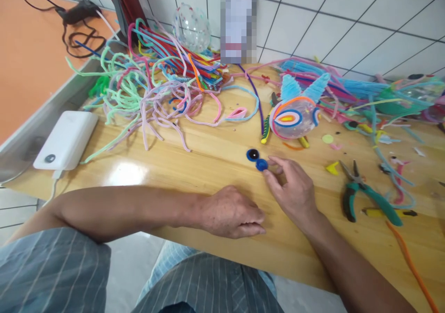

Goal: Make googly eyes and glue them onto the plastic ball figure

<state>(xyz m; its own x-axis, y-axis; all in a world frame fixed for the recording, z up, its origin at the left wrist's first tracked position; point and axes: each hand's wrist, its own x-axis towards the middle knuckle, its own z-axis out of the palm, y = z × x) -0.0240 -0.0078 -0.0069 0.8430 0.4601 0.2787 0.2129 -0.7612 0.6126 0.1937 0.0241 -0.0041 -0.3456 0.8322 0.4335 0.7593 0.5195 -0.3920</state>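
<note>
Well, blue discs [262, 165] dot a wooden table [205, 171] before white tiles [302, 30].

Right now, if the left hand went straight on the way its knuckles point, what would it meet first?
Probably the right forearm, near the wrist: the left hand points across toward it, though their relative heights are hard to judge.

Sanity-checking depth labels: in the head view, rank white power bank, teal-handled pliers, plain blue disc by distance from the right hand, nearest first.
1. Plain blue disc: by the fingertips of the right hand.
2. Teal-handled pliers: right of the hand.
3. White power bank: far left.
</note>
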